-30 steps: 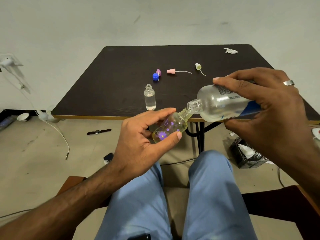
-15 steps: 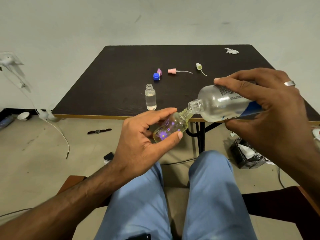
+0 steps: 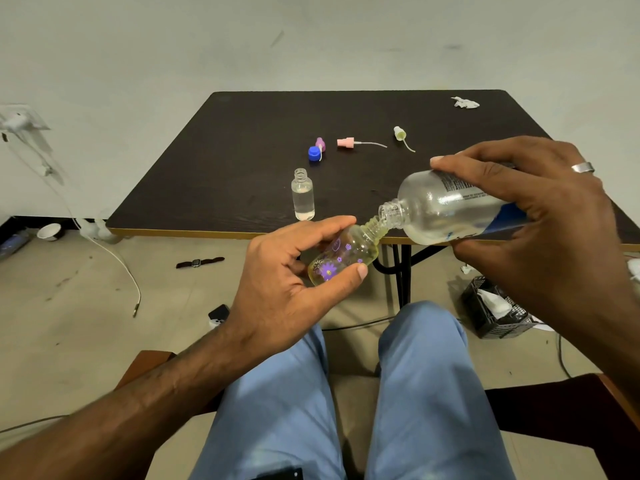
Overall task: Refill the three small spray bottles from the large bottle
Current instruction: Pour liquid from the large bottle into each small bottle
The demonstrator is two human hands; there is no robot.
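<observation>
My left hand [image 3: 284, 282] grips a small yellowish bottle with purple flowers [image 3: 343, 256], tilted with its threaded neck up to the right. My right hand [image 3: 540, 230] holds the large clear bottle [image 3: 446, 211] on its side, its open mouth touching the small bottle's neck; clear liquid lies along its lower side. Both are held in front of the table's near edge, above my knees. A small clear bottle [image 3: 303, 195] stands upright and uncapped on the dark table [image 3: 242, 140], partly filled. Behind it lie a blue cap [image 3: 314, 153], a purple spray head [image 3: 320, 144], a pink spray head with tube [image 3: 346, 143] and a yellowish spray head [image 3: 400, 133].
A crumpled white scrap [image 3: 465, 103] lies at the table's far right. On the floor are a wristwatch [image 3: 199, 263], a white cable [image 3: 117, 261], a phone [image 3: 218, 315] and a black crate [image 3: 498, 311] on the right. My blue-trousered legs [image 3: 363, 393] fill the foreground.
Almost nothing has moved; both hands keep the two bottles mouth to mouth in the same tilt.
</observation>
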